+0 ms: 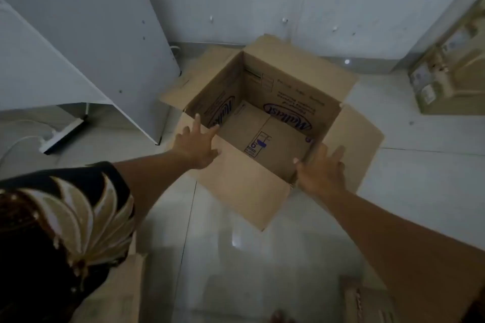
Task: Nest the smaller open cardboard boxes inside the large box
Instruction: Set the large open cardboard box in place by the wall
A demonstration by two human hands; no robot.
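Large box [265, 123] open and empty on the floor tiles [236, 257]. Left hand [195, 148] and right hand [321, 174] splayed, gripping nothing, on near flaps. Best pressed flat and wide before nesting.

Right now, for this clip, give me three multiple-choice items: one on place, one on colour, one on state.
1. Where is the left hand?
A. at the near-left corner of the big box
B. on the power strip
C. flat on the floor

2. What colour is the logo print inside the box?
A. red
B. purple-blue
C. green

3. What does the big box hold?
A. two small boxes
B. one small box
C. nothing

Answers:
1 A, its fingers rest on the flap at that corner, while the right hand is at the near-right corner.
2 B, the oval logos on the inner walls are purple-blue.
3 C, the bare bottom shows, so no small box is nested yet.
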